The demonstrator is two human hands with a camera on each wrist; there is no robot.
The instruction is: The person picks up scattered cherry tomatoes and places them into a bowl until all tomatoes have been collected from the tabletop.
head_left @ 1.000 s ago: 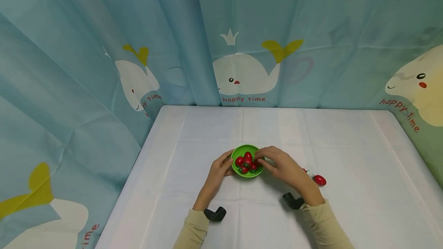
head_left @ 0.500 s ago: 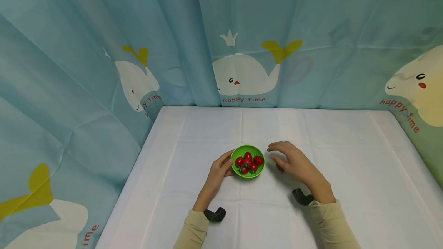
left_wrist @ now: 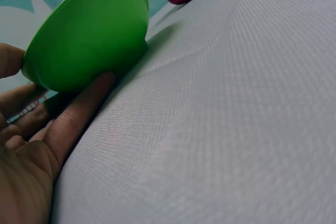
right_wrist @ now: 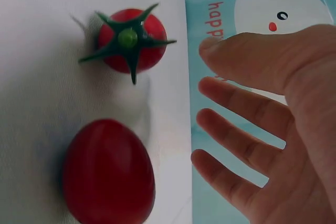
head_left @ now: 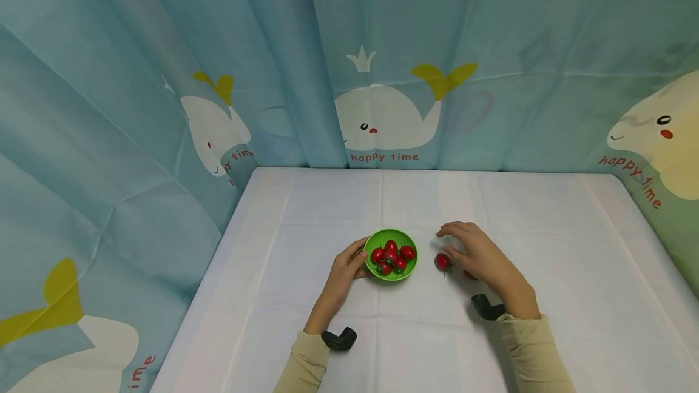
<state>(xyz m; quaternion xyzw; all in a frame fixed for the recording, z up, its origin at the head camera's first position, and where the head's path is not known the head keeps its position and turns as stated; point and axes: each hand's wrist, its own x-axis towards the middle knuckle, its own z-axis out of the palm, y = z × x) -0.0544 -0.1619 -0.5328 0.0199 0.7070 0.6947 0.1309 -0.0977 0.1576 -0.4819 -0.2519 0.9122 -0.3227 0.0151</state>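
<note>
My left hand [head_left: 341, 268] holds a small green bowl [head_left: 403, 237] at its left side. In the left wrist view the thumb lies on the rim of the bowl [left_wrist: 94, 35] and the fingers reach under its wall. Several red cherry tomatoes [head_left: 391, 254] with green stalks sit inside. To the right, my right hand [head_left: 480, 253] hovers with loosely bent fingers, touching nothing. Beneath it lies a loose cherry tomato [head_left: 443, 262], its star-shaped stalk facing the right wrist camera. A second cherry tomato [right_wrist: 110, 174] is nearer that wrist, mostly hidden by the hand in the head view.
A white cloth [head_left: 306, 211] covers the table under everything. Blue curtains [head_left: 284, 65] printed with whales hang behind and to the left of it. Each wrist wears a black camera mount, such as the left one [head_left: 340, 339].
My right hand has let go of a tomato at the bowl's right side and moved right, over the loose tomatoes. The left hand and bowl stay in place.
</note>
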